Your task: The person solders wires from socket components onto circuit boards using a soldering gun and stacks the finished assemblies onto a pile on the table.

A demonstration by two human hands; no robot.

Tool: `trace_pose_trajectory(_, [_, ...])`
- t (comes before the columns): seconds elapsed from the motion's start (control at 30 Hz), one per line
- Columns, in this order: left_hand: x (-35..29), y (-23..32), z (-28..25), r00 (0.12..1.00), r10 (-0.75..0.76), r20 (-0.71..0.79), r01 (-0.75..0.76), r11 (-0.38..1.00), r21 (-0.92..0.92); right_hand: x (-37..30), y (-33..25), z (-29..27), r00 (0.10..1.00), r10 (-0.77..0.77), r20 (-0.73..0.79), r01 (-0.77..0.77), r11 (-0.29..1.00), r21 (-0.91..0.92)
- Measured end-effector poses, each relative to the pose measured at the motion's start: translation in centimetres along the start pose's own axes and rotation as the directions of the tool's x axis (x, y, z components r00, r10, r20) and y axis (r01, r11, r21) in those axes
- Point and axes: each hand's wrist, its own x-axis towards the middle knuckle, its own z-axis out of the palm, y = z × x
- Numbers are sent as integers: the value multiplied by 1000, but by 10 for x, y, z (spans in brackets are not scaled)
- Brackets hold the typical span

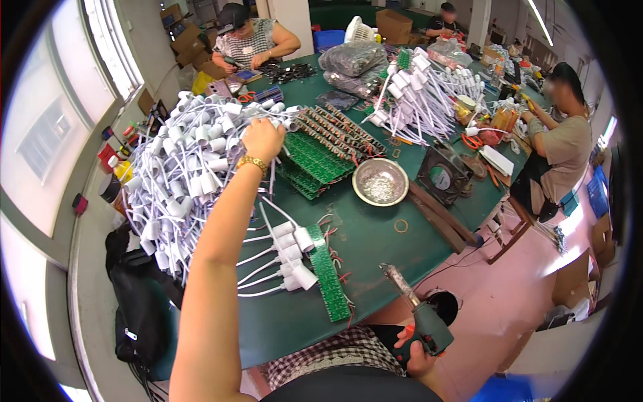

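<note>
Gun gripped in right hand. Left hand placed at socket pile; whether any is grasped cannot be told. Green board laid on table.

Bright daylight enters through washed-out windows at left; a lit tube lamp shows at upper right. Glare streaks the pink floor. Fisheye distortion bends straight edges near the dark circular rim.

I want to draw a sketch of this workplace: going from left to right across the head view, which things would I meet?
Black bag, left hand, narrow green circuit board, metal bowl, square black fan, person in tan shirt.
</note>
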Motion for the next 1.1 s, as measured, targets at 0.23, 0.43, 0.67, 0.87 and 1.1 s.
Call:
trace_pose_trajectory(0.23, [11, -28, -23, 945, -82, -318, -109, 835, -539, -3, -17, 11, 997, 65, -41, -63, 997, 46])
trace_pose_trajectory(0.43, [-59, -40, -159, 392, 501, -772, -591, 780, 207, 6, -8, -2, 990, 93, 103, -101, 992, 79])
trace_pose_trajectory(0.67, [-276, -56, -215, 755, 649, -91, -519, 508, -688, 26, -11, 7, 948, 187, 258, -227, 965, 134])
trace_pose_trajectory(0.87, [-307, -38, -129, 411, 908, 85, -649, 357, -672, 33, -10, 21, 914, 165, 371, -198, 979, 54])
trace_pose_trajectory(1.1, [-321, -42, -106, 480, 874, -75, -814, 413, -409, 25, -22, 25, 933, 253, 255, -220, 963, -153])
